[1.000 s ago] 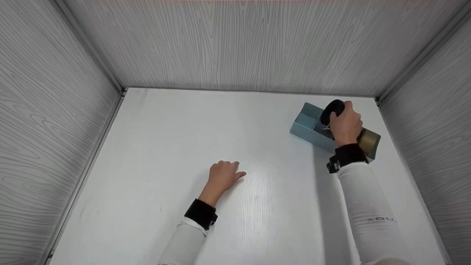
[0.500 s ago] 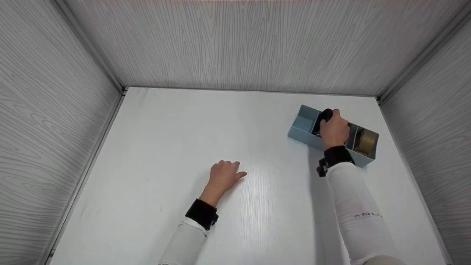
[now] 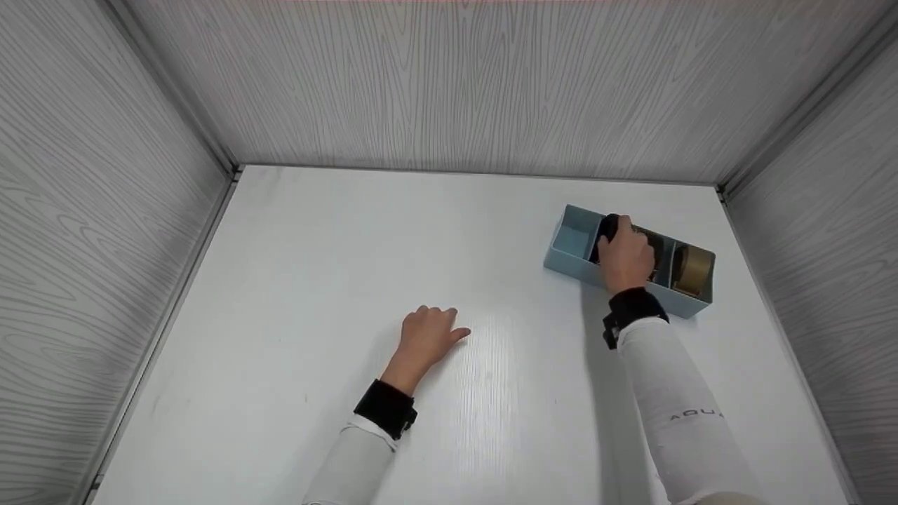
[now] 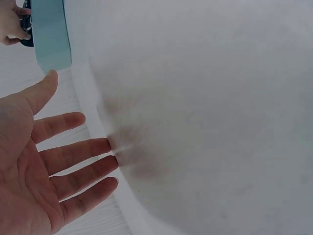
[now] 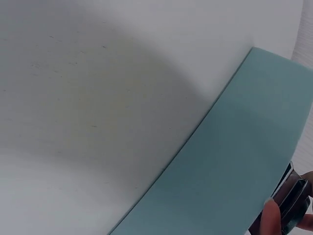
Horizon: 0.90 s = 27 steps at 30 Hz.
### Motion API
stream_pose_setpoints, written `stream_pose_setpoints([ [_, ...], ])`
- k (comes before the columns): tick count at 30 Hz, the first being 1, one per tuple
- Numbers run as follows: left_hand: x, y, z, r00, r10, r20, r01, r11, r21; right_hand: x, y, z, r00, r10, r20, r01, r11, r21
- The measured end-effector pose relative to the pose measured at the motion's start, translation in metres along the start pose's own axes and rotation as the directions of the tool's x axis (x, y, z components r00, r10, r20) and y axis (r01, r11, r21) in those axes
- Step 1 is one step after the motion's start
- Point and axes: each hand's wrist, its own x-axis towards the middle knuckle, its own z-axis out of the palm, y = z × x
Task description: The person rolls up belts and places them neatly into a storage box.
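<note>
My right hand [image 3: 628, 261] reaches into a pale blue divided box [image 3: 572, 265] at the back right. Its thumb and fingers pinch a black coiled roll [image 3: 607, 228], which stands in a compartment left of the middle. In the right wrist view the roll [image 5: 292, 199] looks glossy and layered, close against the box's inner wall; its exact kind I cannot tell. A gold-brown roll [image 3: 694, 270] fills the right end compartment, and another brownish roll [image 3: 655, 251] shows partly behind my right hand. My left hand [image 3: 425, 338] holds nothing, palm down over the table, fingers spread [image 4: 73, 152].
The box's left end compartment [image 3: 574, 240] shows a bare floor. A white table [image 3: 316, 280] lies under everything. Grey wood-grain panels [image 3: 449, 84] rise along its back and both sides. The box stands near the right rear corner.
My right hand has moved left and lowered the black roll deeper into its compartment. The box has shifted and turned slightly, its left end coming nearer me. My left hand stays put.
</note>
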Motion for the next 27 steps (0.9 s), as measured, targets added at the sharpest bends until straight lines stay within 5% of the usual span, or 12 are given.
stream_pose_setpoints([
  [18, 0.000, 0.001, 0.001, 1.000, -0.010, 0.026, 0.011, 0.999, -0.041, -0.002, 0.003, -0.001, 0.997, 0.000, 0.082, 0.005, 0.998, -0.063],
  [27, 0.004, -0.002, -0.008, 0.996, 0.008, 0.084, -0.007, 1.000, -0.015, -0.006, -0.008, -0.020, 0.980, 0.009, 0.201, 0.006, 0.997, -0.075],
])
